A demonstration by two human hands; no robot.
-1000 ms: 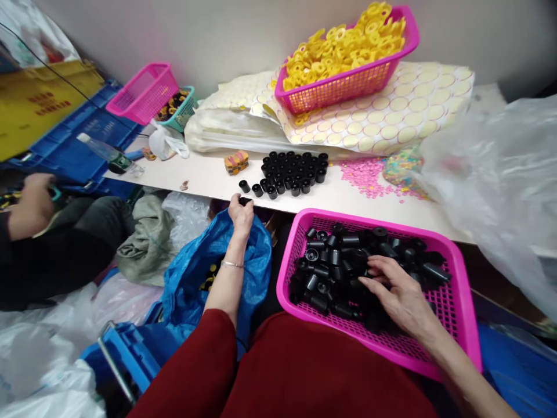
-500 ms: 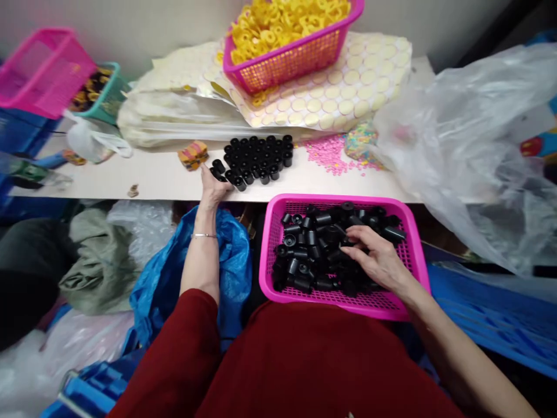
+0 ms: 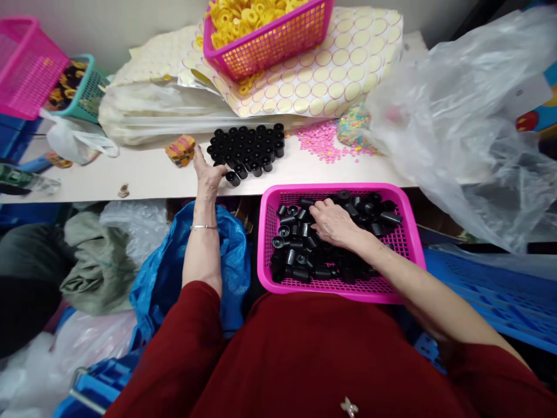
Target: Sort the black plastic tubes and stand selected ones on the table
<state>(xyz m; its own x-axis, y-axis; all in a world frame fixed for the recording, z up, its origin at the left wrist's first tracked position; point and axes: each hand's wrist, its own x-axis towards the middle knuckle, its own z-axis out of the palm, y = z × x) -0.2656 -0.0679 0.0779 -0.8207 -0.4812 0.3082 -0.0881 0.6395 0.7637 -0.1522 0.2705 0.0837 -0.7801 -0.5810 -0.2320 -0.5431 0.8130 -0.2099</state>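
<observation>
On the white tabletop, short black plastic cylinders point(image 3: 248, 148) stand upright, packed in a tight group. My left hand point(image 3: 208, 171) is at the group's left edge, fingers stretched and thumb apart, the thumb close to the front-left cylinders. Below, in a pink basket point(image 3: 413, 232), lie many loose black cylinders point(image 3: 300, 255) in a jumble. My right hand point(image 3: 333, 222) reaches in palm down, fingers together and bent over the pieces. Its fingertips are down among them, and what they grip, if anything, is hidden. A patterned orange and yellow block point(image 3: 180, 151) sits left of my left hand.
Behind the group, yellow plastic rings point(image 3: 248, 20) fill another pink basket point(image 3: 270, 52) on circle-patterned sheets point(image 3: 348, 69). Pink beads point(image 3: 322, 141) lie scattered to the right, beside a clear plastic bag point(image 3: 418, 110). A blue bag point(image 3: 174, 249) hangs below the table edge.
Cylinders that lay tipped by my left hand now stand against the group, and that hand's fingers have spread. My right hand has moved left within the basket. The whole view has shifted slightly.
</observation>
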